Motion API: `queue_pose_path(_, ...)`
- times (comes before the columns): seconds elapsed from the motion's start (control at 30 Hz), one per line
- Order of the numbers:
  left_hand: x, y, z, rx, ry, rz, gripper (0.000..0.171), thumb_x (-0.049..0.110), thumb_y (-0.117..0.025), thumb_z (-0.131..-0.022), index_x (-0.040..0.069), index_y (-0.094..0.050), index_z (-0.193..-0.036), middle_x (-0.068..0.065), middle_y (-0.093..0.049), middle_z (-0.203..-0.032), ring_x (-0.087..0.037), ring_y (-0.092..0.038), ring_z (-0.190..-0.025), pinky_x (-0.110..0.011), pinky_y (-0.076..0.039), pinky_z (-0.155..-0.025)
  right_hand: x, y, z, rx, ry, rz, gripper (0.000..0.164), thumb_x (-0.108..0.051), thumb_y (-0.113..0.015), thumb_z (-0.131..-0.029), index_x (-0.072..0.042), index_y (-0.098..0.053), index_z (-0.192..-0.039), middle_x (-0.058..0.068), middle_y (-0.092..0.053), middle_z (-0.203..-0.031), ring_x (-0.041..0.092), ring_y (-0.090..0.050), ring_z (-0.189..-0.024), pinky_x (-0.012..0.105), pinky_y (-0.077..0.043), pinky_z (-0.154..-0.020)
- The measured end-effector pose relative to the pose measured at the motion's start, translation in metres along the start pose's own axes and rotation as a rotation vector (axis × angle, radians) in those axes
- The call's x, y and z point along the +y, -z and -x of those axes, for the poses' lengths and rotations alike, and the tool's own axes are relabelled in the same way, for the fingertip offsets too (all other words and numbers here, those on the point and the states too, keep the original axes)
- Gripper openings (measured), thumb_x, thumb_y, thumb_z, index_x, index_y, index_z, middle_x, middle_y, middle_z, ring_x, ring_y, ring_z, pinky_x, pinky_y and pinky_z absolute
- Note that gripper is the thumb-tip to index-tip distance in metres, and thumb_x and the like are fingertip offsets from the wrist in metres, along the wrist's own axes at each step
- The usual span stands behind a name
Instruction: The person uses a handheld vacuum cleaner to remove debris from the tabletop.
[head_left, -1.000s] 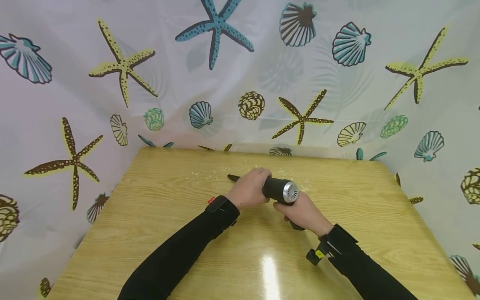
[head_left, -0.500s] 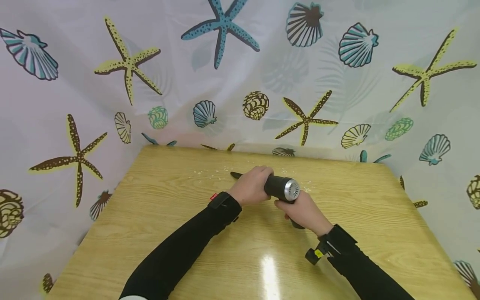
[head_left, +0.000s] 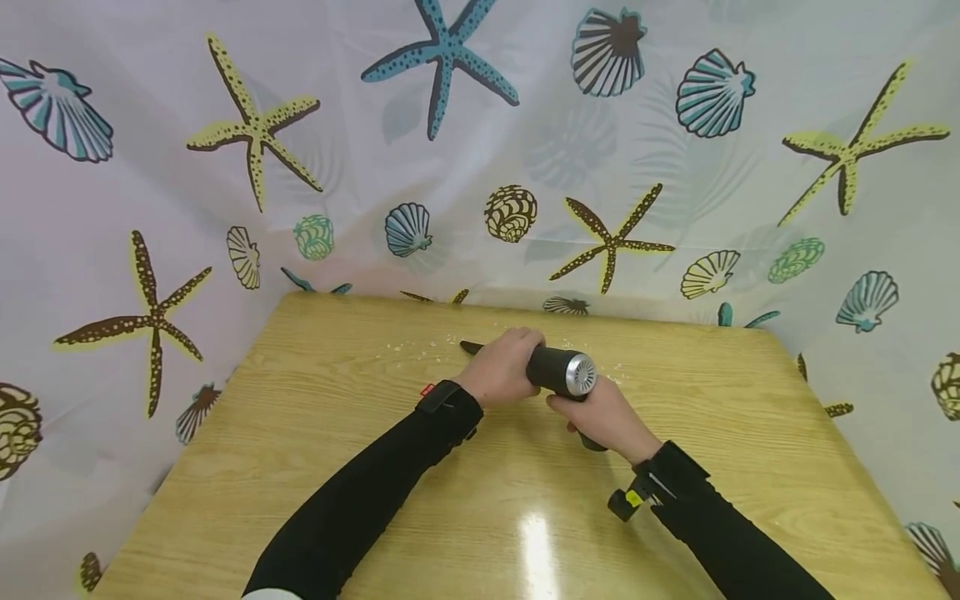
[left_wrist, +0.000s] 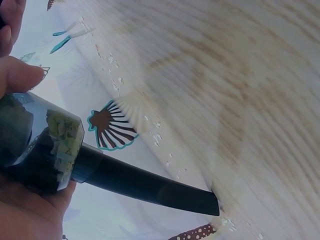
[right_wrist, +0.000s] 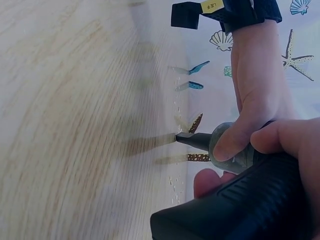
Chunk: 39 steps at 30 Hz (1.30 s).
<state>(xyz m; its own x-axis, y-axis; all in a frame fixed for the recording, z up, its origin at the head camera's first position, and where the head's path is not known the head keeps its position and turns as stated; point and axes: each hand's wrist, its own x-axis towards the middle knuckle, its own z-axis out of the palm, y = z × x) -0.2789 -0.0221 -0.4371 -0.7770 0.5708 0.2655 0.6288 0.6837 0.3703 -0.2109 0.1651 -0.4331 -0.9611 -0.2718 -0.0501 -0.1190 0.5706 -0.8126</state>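
A black handheld vacuum cleaner (head_left: pixel 552 367) with a silver vented end is held over the far middle of the table. My right hand (head_left: pixel 609 419) grips its handle, whose lower end shows below the fingers. The left hand (head_left: pixel 501 367) holds the front, around a clear dust cup (left_wrist: pixel 62 142) with pale scraps inside. From the cup runs a narrow black nozzle (left_wrist: pixel 150 187), its slanted tip at the tabletop by the small white scraps (left_wrist: pixel 114 65). Whether the tip touches the wood, I cannot tell. In the head view the left hand hides the cup.
Scattered white bits (head_left: pixel 405 348) lie along the back of the wooden table (head_left: pixel 300 433), on both sides of the left hand. A white curtain (head_left: pixel 465 167) printed with starfish and shells surrounds the far and side edges. Each wrist wears a black strap; a small camera (head_left: pixel 622 504) hangs from the right one.
Both hands and the vacuum cleaner have shifted slightly toward the far edge, still in the same hold. The head view has moved a little.
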Motion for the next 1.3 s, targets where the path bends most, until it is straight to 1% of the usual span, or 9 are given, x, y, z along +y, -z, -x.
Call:
queue_pose_path(0.13,-0.001,0.001,-0.003,-0.013,0.01,0.009,0.046,0.021,-0.082,-0.068,0.016,-0.052,-0.103,0.003,-0.054,-0.099,-0.011,-0.047,-0.088,-0.032,-0.047,-0.079,0.001,0.002,-0.003,-0.003,-0.012,0.001,0.054,-0.024,-0.067,-0.086,-0.008,-0.045,-0.133,0.019,-0.064,-0.093,0.036,-0.062,-0.065,0.038,-0.049,-0.059)
queue_pose_path(0.23,-0.001,0.002,-0.005,-0.019,0.016,0.016,0.047,0.021,-0.083,-0.068,0.015,-0.053,-0.103,0.002,-0.054,-0.099,-0.011,-0.047,-0.088,-0.033,-0.047,-0.079,0.001,0.003,-0.005,-0.003,-0.009,0.002,0.054,-0.025,-0.067,-0.087,-0.008,-0.046,-0.134,0.019,-0.064,-0.093,0.037,-0.062,-0.065,0.038,-0.049,-0.06)
queue_pose_path(0.43,-0.001,0.001,-0.009,-0.024,0.009,0.011,0.044,0.021,-0.082,-0.068,0.015,-0.052,-0.101,0.002,-0.054,-0.096,-0.011,-0.047,-0.086,-0.032,-0.046,-0.079,0.004,0.007,-0.007,-0.006,-0.008,-0.003,0.052,-0.026,-0.067,-0.086,-0.006,-0.048,-0.131,0.024,-0.063,-0.08,0.038,-0.061,-0.064,0.038,-0.047,-0.06)
queue_pose_path(0.67,-0.002,0.002,-0.011,-0.011,0.004,-0.003,0.045,0.019,-0.081,-0.067,0.014,-0.053,-0.102,0.001,-0.055,-0.095,-0.012,-0.048,-0.085,-0.033,-0.047,-0.077,0.006,0.01,-0.012,-0.024,-0.007,-0.027,0.059,-0.026,-0.067,-0.087,-0.008,-0.043,-0.138,0.024,-0.064,-0.094,0.036,-0.063,-0.065,0.039,-0.051,-0.057)
queue_pose_path(0.77,-0.002,0.001,-0.012,-0.003,0.018,-0.012,0.045,0.018,-0.081,-0.066,0.014,-0.053,-0.101,0.001,-0.055,-0.096,-0.012,-0.048,-0.085,-0.033,-0.047,-0.077,0.007,0.011,-0.014,-0.035,-0.014,-0.034,0.059,-0.026,-0.067,-0.087,-0.008,-0.043,-0.138,0.023,-0.064,-0.095,0.036,-0.063,-0.066,0.038,-0.051,-0.057)
queue_pose_path(1.0,-0.005,0.0,-0.012,-0.011,0.052,-0.023,0.044,0.018,-0.08,-0.068,0.014,-0.054,-0.103,0.001,-0.055,-0.098,-0.012,-0.047,-0.086,-0.033,-0.047,-0.077,0.007,0.011,-0.018,-0.058,-0.015,-0.063,0.056,-0.026,-0.068,-0.087,-0.009,-0.045,-0.135,0.027,-0.061,-0.095,0.04,-0.062,-0.069,0.041,-0.052,-0.058)
queue_pose_path(1.2,-0.008,0.002,-0.011,-0.003,0.07,-0.026,0.045,0.018,-0.08,-0.067,0.014,-0.054,-0.103,0.001,-0.055,-0.098,-0.012,-0.047,-0.085,-0.033,-0.047,-0.077,0.005,0.008,-0.022,-0.059,-0.015,-0.055,0.054,-0.026,-0.067,-0.087,-0.008,-0.046,-0.134,0.028,-0.061,-0.093,0.039,-0.062,-0.068,0.039,-0.052,-0.058)
queue_pose_path(1.3,-0.01,0.004,-0.01,-0.013,0.079,-0.029,0.045,0.019,-0.08,-0.068,0.014,-0.054,-0.104,0.001,-0.054,-0.099,-0.011,-0.047,-0.086,-0.033,-0.047,-0.078,0.005,0.006,-0.024,-0.061,-0.013,-0.063,0.054,-0.026,-0.066,-0.087,-0.008,-0.046,-0.134,0.029,-0.06,-0.093,0.039,-0.062,-0.068,0.038,-0.052,-0.058)
